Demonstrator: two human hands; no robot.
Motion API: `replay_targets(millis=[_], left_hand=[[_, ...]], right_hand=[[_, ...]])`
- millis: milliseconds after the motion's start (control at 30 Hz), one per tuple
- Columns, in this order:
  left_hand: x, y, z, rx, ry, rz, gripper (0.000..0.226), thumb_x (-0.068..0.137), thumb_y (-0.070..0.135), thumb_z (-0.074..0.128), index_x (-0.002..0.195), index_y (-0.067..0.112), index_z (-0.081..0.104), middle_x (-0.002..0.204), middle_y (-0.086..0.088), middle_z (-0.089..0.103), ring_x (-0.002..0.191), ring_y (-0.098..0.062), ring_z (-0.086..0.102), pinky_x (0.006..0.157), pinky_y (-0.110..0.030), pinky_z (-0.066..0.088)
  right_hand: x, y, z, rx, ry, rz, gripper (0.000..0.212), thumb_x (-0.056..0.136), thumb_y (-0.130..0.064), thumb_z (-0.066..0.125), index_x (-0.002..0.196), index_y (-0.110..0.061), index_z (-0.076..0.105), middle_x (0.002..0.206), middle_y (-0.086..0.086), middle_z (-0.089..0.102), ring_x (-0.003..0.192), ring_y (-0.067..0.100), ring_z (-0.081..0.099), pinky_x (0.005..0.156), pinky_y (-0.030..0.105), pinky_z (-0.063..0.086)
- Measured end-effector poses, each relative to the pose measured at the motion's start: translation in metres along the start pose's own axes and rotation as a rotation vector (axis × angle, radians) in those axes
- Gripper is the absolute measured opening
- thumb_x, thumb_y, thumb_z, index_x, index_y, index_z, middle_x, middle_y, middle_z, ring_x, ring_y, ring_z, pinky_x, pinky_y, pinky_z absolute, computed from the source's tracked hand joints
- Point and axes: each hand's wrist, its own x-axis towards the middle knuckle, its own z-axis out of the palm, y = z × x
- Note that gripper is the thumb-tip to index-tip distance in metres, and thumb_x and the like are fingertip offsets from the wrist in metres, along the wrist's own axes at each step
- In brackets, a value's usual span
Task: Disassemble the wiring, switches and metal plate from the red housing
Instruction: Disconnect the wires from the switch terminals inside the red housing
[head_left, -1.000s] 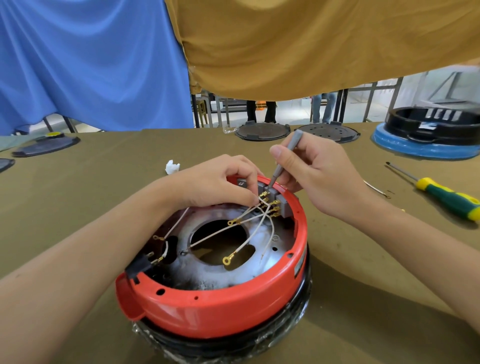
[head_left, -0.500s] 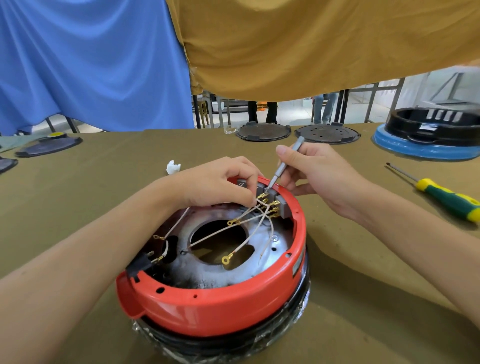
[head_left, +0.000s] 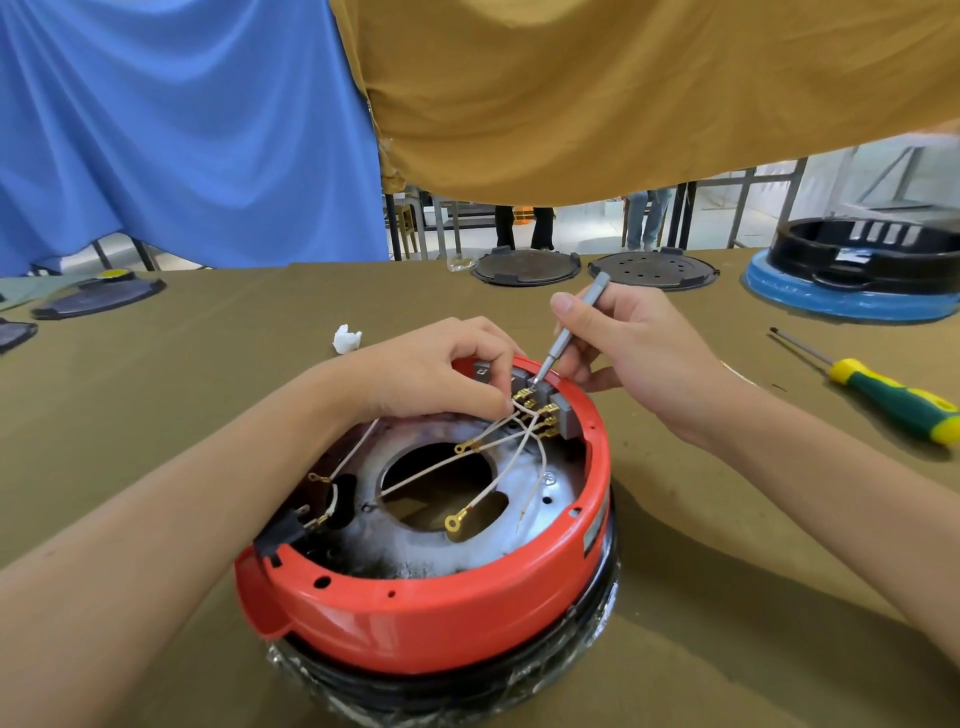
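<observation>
Wires (head_left: 501, 457), switches (head_left: 550, 402) and plate (head_left: 540, 499) remain in the red housing (head_left: 441, 613); left hand (head_left: 436, 374) pinches a terminal, right hand (head_left: 628, 343) grips a small screwdriver (head_left: 569, 330).

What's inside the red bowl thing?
Inside the red housing lie a scorched metal plate with a round hole, white wires with gold ring ends, and grey switches at the far rim. The left hand covers some switches.

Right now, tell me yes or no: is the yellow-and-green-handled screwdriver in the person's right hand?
No, the yellow-and-green-handled screwdriver lies on the table, while the right hand holds a slim grey metal driver.
</observation>
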Motion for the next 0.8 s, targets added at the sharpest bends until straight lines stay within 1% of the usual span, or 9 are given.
replay_targets(millis=[100, 133, 200, 267, 400, 467, 600, 700, 800], left_hand=[[0.0001, -0.0014, -0.0007, -0.004, -0.007, 0.009, 0.011, 0.072, 0.033, 0.073, 0.064, 0.033, 0.065, 0.125, 0.008, 0.055, 0.093, -0.008, 0.061, 0.086, -0.028, 0.044], [0.0003, -0.0019, -0.0009, -0.005, -0.007, 0.011, 0.012, 0.072, 0.032, 0.073, 0.064, 0.033, 0.065, 0.125, 0.008, 0.055, 0.095, -0.011, 0.061, 0.087, -0.032, 0.045], [0.0006, -0.0026, -0.0008, -0.002, 0.000, 0.014, 0.012, 0.072, 0.032, 0.074, 0.064, 0.033, 0.065, 0.124, 0.009, 0.055, 0.105, -0.022, 0.061, 0.096, -0.041, 0.045], [0.0006, -0.0027, -0.0009, -0.001, 0.001, 0.016, 0.012, 0.072, 0.032, 0.074, 0.064, 0.033, 0.065, 0.124, 0.009, 0.055, 0.111, -0.024, 0.060, 0.101, -0.046, 0.042], [0.0005, -0.0038, -0.0012, 0.005, -0.010, 0.011, 0.011, 0.072, 0.032, 0.074, 0.064, 0.033, 0.065, 0.124, 0.011, 0.055, 0.116, -0.018, 0.058, 0.103, -0.046, 0.041], [0.0008, -0.0034, -0.0011, 0.008, -0.009, 0.008, 0.011, 0.071, 0.032, 0.073, 0.064, 0.033, 0.065, 0.123, 0.011, 0.055, 0.114, -0.021, 0.059, 0.102, -0.047, 0.042], [0.0011, -0.0025, -0.0009, 0.005, -0.004, 0.006, 0.011, 0.071, 0.031, 0.072, 0.064, 0.033, 0.064, 0.123, 0.009, 0.055, 0.105, -0.021, 0.060, 0.098, -0.045, 0.044], [0.0014, -0.0035, -0.0008, -0.005, -0.003, 0.003, 0.011, 0.072, 0.030, 0.072, 0.064, 0.033, 0.064, 0.124, 0.008, 0.056, 0.106, -0.024, 0.060, 0.099, -0.046, 0.044], [0.0017, -0.0045, -0.0010, 0.002, -0.006, 0.006, 0.012, 0.072, 0.031, 0.072, 0.064, 0.033, 0.064, 0.125, 0.008, 0.055, 0.110, -0.020, 0.059, 0.101, -0.045, 0.043]], right_hand=[[0.0006, 0.0021, -0.0015, 0.038, -0.009, 0.061, 0.033, 0.102, -0.037, 0.054, 0.084, -0.011, 0.064, 0.065, 0.001, 0.067, 0.060, 0.010, 0.060, 0.063, 0.026, 0.056], [0.0008, 0.0027, -0.0016, 0.045, -0.011, 0.071, 0.033, 0.101, -0.037, 0.054, 0.083, -0.012, 0.064, 0.065, 0.001, 0.068, 0.061, 0.010, 0.061, 0.064, 0.026, 0.056], [0.0007, 0.0037, -0.0013, 0.052, -0.011, 0.080, 0.032, 0.101, -0.038, 0.054, 0.082, -0.014, 0.064, 0.065, 0.001, 0.068, 0.061, 0.010, 0.061, 0.065, 0.027, 0.057], [0.0005, 0.0042, -0.0011, 0.064, -0.005, 0.079, 0.033, 0.101, -0.038, 0.054, 0.080, -0.015, 0.063, 0.065, 0.001, 0.067, 0.061, 0.010, 0.060, 0.065, 0.027, 0.057], [0.0004, 0.0051, 0.0001, 0.053, 0.014, 0.041, 0.033, 0.102, -0.036, 0.054, 0.080, -0.013, 0.063, 0.063, 0.001, 0.067, 0.058, 0.009, 0.059, 0.060, 0.022, 0.056], [0.0009, 0.0046, -0.0003, 0.042, 0.015, 0.022, 0.032, 0.101, -0.035, 0.054, 0.081, -0.012, 0.063, 0.063, 0.001, 0.067, 0.057, 0.009, 0.059, 0.058, 0.021, 0.055], [0.0023, 0.0055, -0.0021, 0.063, -0.015, 0.067, 0.032, 0.101, -0.038, 0.055, 0.079, -0.016, 0.064, 0.065, 0.000, 0.068, 0.060, 0.009, 0.061, 0.062, 0.024, 0.056], [0.0030, 0.0063, -0.0022, 0.092, -0.018, 0.103, 0.033, 0.100, -0.038, 0.056, 0.077, -0.017, 0.064, 0.064, 0.000, 0.067, 0.060, 0.009, 0.061, 0.062, 0.025, 0.055], [0.0021, 0.0063, -0.0020, 0.103, -0.012, 0.103, 0.033, 0.100, -0.038, 0.056, 0.077, -0.016, 0.065, 0.065, 0.000, 0.067, 0.059, 0.008, 0.060, 0.061, 0.024, 0.055]])
